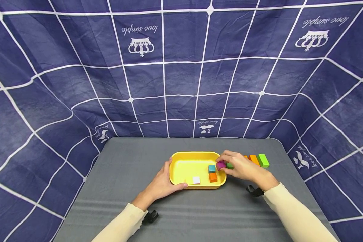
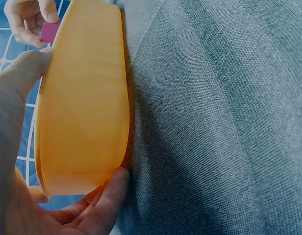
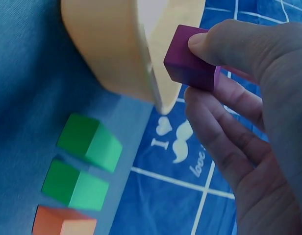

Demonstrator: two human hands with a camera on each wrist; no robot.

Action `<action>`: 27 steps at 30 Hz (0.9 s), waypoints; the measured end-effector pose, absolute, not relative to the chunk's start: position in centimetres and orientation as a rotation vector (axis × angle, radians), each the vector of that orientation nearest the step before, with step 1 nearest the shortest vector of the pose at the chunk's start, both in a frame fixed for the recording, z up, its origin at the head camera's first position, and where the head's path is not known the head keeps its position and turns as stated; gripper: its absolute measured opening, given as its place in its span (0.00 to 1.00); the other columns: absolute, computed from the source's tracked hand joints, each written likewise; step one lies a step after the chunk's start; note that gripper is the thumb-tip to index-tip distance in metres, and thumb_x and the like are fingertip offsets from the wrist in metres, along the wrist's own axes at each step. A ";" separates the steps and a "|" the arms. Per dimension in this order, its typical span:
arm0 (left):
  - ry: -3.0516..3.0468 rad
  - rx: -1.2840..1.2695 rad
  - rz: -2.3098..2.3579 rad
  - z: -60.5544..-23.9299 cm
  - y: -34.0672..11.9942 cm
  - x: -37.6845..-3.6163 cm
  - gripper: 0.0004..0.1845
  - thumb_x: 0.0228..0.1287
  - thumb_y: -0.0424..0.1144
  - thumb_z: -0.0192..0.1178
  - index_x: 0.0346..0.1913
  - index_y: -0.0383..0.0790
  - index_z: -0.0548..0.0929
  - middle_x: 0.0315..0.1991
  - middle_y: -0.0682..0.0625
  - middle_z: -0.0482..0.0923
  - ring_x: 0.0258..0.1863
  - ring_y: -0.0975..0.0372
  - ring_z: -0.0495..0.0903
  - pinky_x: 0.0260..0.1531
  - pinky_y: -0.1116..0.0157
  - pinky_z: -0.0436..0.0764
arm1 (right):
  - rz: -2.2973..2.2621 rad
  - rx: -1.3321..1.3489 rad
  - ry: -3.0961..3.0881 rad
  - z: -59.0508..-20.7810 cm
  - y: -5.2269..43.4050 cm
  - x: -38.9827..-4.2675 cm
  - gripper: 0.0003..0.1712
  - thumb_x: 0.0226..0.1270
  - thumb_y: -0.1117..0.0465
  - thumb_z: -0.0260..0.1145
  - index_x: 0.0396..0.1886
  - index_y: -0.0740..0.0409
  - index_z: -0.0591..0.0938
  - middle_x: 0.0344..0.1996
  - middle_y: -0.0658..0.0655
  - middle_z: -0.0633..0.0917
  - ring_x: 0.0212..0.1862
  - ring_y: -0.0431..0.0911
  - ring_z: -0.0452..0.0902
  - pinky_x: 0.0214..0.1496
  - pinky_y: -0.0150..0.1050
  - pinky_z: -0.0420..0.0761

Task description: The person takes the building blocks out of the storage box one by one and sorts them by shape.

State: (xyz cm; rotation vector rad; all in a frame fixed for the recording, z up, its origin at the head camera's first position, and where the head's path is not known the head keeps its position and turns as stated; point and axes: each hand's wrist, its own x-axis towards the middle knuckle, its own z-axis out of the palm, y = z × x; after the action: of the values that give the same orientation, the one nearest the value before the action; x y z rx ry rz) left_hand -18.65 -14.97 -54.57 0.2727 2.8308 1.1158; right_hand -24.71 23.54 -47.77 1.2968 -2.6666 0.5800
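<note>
Nearest, we see the left hand (image 1: 159, 184), fingers and thumb clamped on the left end of the yellow tray (image 1: 186, 164). Beyond, the right hand (image 1: 238, 165) slants inward, thumb and fingers pinching a purple cube (image 1: 219, 165) at the tray's right rim.

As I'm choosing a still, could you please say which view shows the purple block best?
The right wrist view: the purple block is largest there, more than one face showing. The head view has it small, partly covered by the right hand; the left wrist view, a small patch beyond the yellow tray.
</note>
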 end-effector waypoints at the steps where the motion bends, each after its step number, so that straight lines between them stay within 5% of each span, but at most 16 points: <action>1: 2.831 0.273 1.115 -54.6 -15.0 -18.6 0.76 0.58 0.77 0.82 0.95 0.42 0.52 0.90 0.37 0.68 0.77 0.43 0.82 0.74 0.40 0.84 | 0.577 1.288 -2.660 -47.8 23.8 -24.6 0.20 0.69 0.67 0.87 0.59 0.58 0.93 0.51 0.52 0.91 0.49 0.45 0.91 0.56 0.47 0.96; 22: 2.837 0.256 1.091 -54.5 -14.9 -18.6 0.76 0.57 0.76 0.82 0.96 0.43 0.51 0.85 0.35 0.74 0.75 0.43 0.84 0.72 0.41 0.85 | 0.577 1.194 -2.614 -49.6 27.6 -23.3 0.22 0.62 0.71 0.88 0.55 0.59 0.94 0.45 0.49 0.90 0.41 0.47 0.88 0.48 0.44 0.92; 27: 2.836 0.262 1.094 -54.6 -14.9 -18.7 0.76 0.58 0.77 0.82 0.96 0.42 0.52 0.85 0.35 0.73 0.75 0.44 0.84 0.72 0.41 0.85 | 0.558 1.134 -2.700 -50.7 27.9 -23.0 0.21 0.63 0.68 0.89 0.55 0.56 0.94 0.45 0.48 0.91 0.45 0.45 0.88 0.52 0.46 0.93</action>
State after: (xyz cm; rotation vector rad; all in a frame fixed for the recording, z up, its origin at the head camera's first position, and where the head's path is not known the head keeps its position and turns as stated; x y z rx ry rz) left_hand -18.67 -14.92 -54.56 0.2623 2.8361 1.0937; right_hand -23.01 27.95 -50.69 1.1343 -2.7003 0.5577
